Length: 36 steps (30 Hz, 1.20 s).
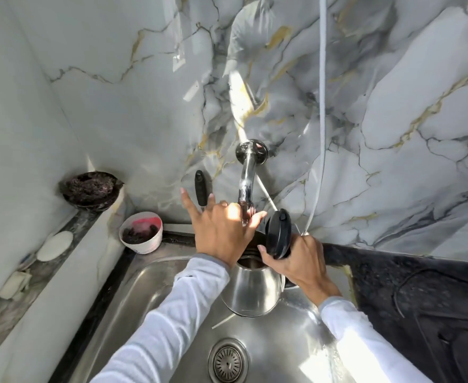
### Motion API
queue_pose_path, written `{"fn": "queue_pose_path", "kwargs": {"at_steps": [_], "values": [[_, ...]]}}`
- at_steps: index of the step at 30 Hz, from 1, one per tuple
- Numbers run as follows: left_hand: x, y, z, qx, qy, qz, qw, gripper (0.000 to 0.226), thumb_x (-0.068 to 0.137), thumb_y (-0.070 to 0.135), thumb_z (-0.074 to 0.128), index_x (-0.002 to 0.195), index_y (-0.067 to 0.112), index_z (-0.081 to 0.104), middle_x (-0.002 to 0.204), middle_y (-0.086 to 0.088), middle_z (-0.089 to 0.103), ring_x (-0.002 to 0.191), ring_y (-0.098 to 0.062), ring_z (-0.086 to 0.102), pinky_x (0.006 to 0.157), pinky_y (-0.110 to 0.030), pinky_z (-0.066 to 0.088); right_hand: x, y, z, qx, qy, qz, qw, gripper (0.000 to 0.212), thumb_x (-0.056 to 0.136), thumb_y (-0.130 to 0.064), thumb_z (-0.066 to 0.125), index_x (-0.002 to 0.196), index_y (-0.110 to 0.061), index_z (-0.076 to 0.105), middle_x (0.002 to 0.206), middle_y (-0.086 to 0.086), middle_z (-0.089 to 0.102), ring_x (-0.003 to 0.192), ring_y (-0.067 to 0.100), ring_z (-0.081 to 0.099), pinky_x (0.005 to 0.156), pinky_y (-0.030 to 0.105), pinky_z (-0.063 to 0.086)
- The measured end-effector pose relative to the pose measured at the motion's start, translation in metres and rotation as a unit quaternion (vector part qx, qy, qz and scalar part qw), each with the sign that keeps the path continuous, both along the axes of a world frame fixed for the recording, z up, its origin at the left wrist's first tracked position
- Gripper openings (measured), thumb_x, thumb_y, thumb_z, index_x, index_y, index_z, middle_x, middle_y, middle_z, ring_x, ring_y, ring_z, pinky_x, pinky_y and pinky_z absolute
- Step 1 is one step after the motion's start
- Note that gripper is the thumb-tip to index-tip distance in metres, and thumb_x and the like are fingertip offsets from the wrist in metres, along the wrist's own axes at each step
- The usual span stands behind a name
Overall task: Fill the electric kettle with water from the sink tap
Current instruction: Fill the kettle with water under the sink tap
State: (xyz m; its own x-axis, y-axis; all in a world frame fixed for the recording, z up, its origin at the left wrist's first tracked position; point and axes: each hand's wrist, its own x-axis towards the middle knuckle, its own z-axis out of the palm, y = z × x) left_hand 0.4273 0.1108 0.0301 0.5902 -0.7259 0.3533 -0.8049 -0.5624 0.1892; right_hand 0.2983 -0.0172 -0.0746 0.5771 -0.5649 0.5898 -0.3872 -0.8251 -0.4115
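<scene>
A stainless steel electric kettle [252,291] is held over the steel sink [149,277], its black lid [278,233] flipped up and its mouth under the chrome tap [248,175]. My right hand [296,264] grips the kettle's handle just below the lid. My left hand [221,230] reaches to the tap's spout end, thumb and fingers around it, two fingers stretched out. A black tap lever [201,190] stands upright just behind my left hand. I cannot tell whether water is running.
A white bowl [141,233] with dark and pink contents sits at the sink's back left corner. A dark scrubber bowl [90,190] and soap [54,246] rest on the left ledge. A black counter [420,294] lies to the right. The drain [228,362] is below the kettle.
</scene>
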Motion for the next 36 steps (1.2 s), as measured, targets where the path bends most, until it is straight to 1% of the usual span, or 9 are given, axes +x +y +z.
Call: {"fn": "queue_pose_path", "kwargs": {"at_steps": [3,6,9,12,16,19,23,29,36], "values": [[-0.005,-0.005,0.000,-0.038,-0.028,0.004,0.999,0.042,0.080,0.040,0.083,0.058,0.009,0.065,0.052,-0.020,0.065,0.077,-0.048,0.073,0.103,-0.088,0.023,0.001,0.001,0.000,0.000,0.000,-0.004,1.000,0.044,0.072,-0.071,0.065,0.064,-0.040,0.035,0.044,-0.017,0.047,0.040,-0.001,0.038,0.052,0.010,0.040],[-0.006,-0.009,-0.004,0.000,-0.011,-0.004,1.000,0.036,0.089,0.040,0.069,0.066,0.011,0.067,0.059,-0.016,0.070,0.098,-0.043,0.070,0.110,-0.083,0.014,0.003,0.002,0.000,-0.007,-0.004,-0.005,1.000,0.046,0.071,-0.071,0.065,0.063,-0.039,0.034,0.044,-0.013,0.049,0.040,0.002,0.038,0.055,0.018,0.039],[0.008,-0.011,-0.010,0.029,0.052,-0.033,0.998,0.041,0.097,0.046,0.052,0.082,0.012,0.071,0.088,-0.015,0.077,0.132,-0.034,0.055,0.120,-0.066,0.017,0.006,0.002,0.003,-0.008,-0.018,-0.003,1.000,0.044,0.072,-0.069,0.065,0.061,-0.034,0.041,0.045,-0.013,0.052,0.039,0.006,0.043,0.056,0.016,0.036],[0.027,-0.009,-0.012,0.023,0.123,-0.133,0.983,0.044,0.103,0.038,0.047,0.097,0.000,0.068,0.116,-0.026,0.070,0.142,-0.038,0.041,0.121,-0.049,0.024,0.004,0.000,0.006,0.010,-0.024,-0.001,1.000,0.044,0.073,-0.070,0.066,0.065,-0.027,0.055,0.049,-0.007,0.059,0.044,0.018,0.059,0.053,0.024,0.048],[0.035,0.006,-0.014,0.063,0.102,-0.175,0.977,0.076,0.103,0.058,0.024,0.155,0.003,0.024,0.167,-0.017,0.020,0.156,-0.027,0.008,0.128,-0.046,0.009,0.005,-0.002,0.011,0.010,-0.013,-0.017,1.000,0.050,0.073,-0.073,0.063,0.062,-0.024,0.058,0.049,-0.003,0.061,0.045,0.020,0.060,0.053,0.031,0.052],[0.035,0.025,-0.024,0.056,0.117,-0.176,0.976,0.100,0.089,0.080,0.013,0.158,0.008,0.008,0.169,-0.011,0.005,0.156,-0.019,-0.001,0.129,-0.045,0.007,0.006,-0.005,0.014,0.011,-0.005,-0.016,1.000,0.055,0.073,-0.075,0.059,0.063,-0.021,0.063,0.052,-0.002,0.064,0.048,0.022,0.063,0.055,0.033,0.054],[0.033,0.051,-0.047,0.111,0.056,-0.165,0.978,0.116,0.077,0.087,0.008,0.158,0.005,0.007,0.169,-0.015,0.007,0.156,-0.023,0.003,0.129,-0.043,0.004,0.008,-0.002,0.015,0.012,-0.013,-0.001,1.000,0.050,0.074,-0.073,0.062,0.064,-0.024,0.060,0.052,-0.005,0.063,0.048,0.020,0.063,0.055,0.029,0.053],[0.029,0.062,-0.073,0.138,0.012,-0.145,0.980,0.113,0.082,0.087,0.023,0.152,-0.003,0.031,0.160,-0.022,0.032,0.150,-0.033,0.028,0.120,-0.055,0.034,0.009,0.005,0.015,0.001,-0.031,-0.007,0.999,0.048,0.071,-0.071,0.065,0.063,-0.025,0.057,0.050,-0.005,0.060,0.046,0.022,0.062,0.052,0.025,0.048],[0.027,0.062,-0.077,0.155,-0.031,-0.144,0.977,0.108,0.086,0.086,0.020,0.150,-0.001,0.037,0.161,-0.020,0.033,0.151,-0.031,0.028,0.115,-0.060,0.036,0.007,0.005,0.016,0.002,-0.030,0.008,1.000,0.047,0.072,-0.071,0.065,0.064,-0.024,0.058,0.050,-0.007,0.061,0.046,0.019,0.062,0.052,0.030,0.053]]}}
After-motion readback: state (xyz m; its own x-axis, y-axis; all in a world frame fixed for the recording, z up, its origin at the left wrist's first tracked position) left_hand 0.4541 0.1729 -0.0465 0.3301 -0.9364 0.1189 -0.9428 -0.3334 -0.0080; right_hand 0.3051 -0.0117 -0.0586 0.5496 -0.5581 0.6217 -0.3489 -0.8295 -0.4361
